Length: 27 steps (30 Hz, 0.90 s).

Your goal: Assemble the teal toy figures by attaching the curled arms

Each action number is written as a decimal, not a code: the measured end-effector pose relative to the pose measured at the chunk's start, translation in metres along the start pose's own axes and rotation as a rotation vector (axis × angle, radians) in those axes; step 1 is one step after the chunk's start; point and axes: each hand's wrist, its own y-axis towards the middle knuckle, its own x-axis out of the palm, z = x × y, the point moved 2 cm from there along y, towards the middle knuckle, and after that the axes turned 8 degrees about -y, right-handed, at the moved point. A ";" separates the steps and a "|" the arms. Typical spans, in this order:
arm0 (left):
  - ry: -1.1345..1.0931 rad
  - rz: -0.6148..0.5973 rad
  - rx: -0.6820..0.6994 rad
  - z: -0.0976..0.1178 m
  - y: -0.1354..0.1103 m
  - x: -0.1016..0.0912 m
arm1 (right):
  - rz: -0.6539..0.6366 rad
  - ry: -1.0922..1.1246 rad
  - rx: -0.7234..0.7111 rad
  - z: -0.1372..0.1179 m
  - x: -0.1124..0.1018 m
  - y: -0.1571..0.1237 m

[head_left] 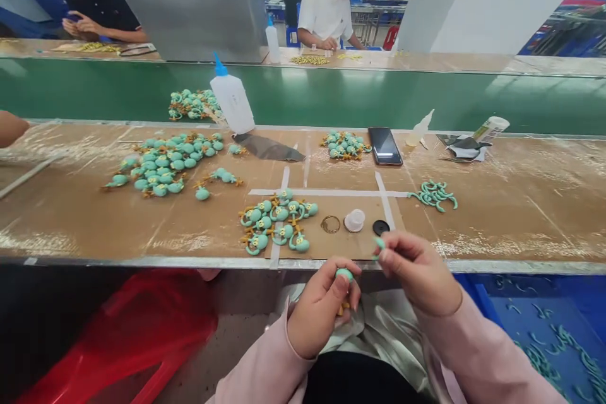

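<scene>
My left hand (pixel 322 306) is closed around a small teal toy figure (pixel 344 274) with brown legs showing under the fingers, held over my lap just below the table edge. My right hand (pixel 416 271) pinches a small curved teal piece (pixel 379 243) beside it. On the table right in front lies a cluster of finished teal figures (pixel 277 224). Next to them sit a metal ring (pixel 330 224), a small white cap (pixel 355 220) and a black disc (pixel 380 226). A little heap of loose teal curved pieces (pixel 434 194) lies to the right.
A big pile of teal figures (pixel 163 164) lies left on the taped cardboard table (pixel 521 202), with a glue bottle (pixel 231 98), a phone (pixel 384 145) and a green conveyor belt (pixel 331 98) behind. Other people work across the belt. A blue bin (pixel 544 341) sits lower right, a red stool (pixel 137 328) lower left.
</scene>
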 end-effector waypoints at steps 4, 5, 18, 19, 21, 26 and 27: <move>0.068 0.043 0.025 0.006 -0.010 -0.010 | 0.064 -0.131 0.025 0.003 -0.027 0.039; 0.090 0.030 0.025 0.006 -0.012 -0.013 | 0.077 -0.170 0.041 0.003 -0.032 0.047; 0.090 -0.047 -0.008 0.008 -0.015 -0.037 | 0.068 -0.389 0.214 -0.002 -0.021 0.078; 0.078 -0.042 -0.002 0.009 -0.014 -0.038 | 0.071 -0.408 0.209 -0.002 -0.020 0.079; 0.060 -0.023 0.017 0.009 -0.011 -0.040 | 0.082 -0.446 0.200 -0.004 -0.019 0.080; 0.007 0.023 0.026 0.009 -0.008 -0.043 | 0.099 -0.505 0.190 -0.007 -0.016 0.079; -0.001 0.022 0.025 0.009 -0.008 -0.043 | 0.098 -0.512 0.189 -0.008 -0.016 0.079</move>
